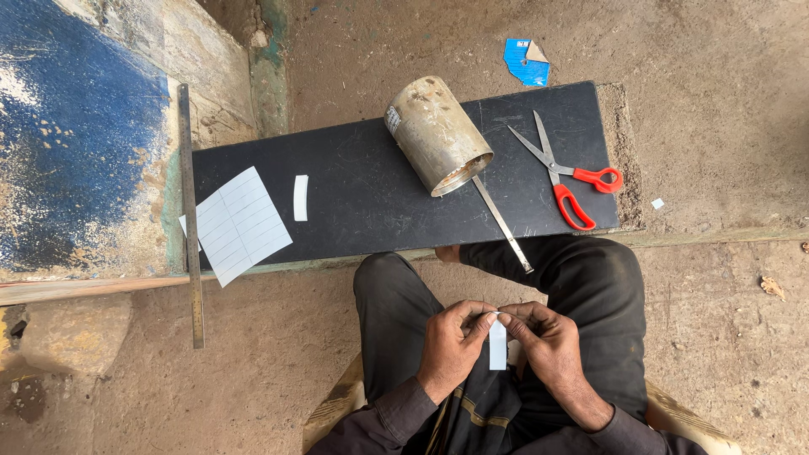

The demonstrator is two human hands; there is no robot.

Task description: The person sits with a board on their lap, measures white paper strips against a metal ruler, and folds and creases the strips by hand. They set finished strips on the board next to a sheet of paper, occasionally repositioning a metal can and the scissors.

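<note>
My left hand [451,341] and my right hand [543,337] meet over my lap, both pinching the top end of a small white paper strip [498,345] that hangs down between them. Ahead lies a black board [362,198]. On it rest a ruled white sheet [240,223] at the left, a single white strip [301,198] beside it, a tipped metal can [436,135] with a thin metal rod [503,223] sticking out, and red-handled scissors [560,173] at the right.
A long steel ruler [190,215] lies along the board's left end. A blue paper scrap [526,61] sits on the dirt floor beyond the board. A blue-painted slab [76,135] fills the left side. My dark-trousered knees are under the board's near edge.
</note>
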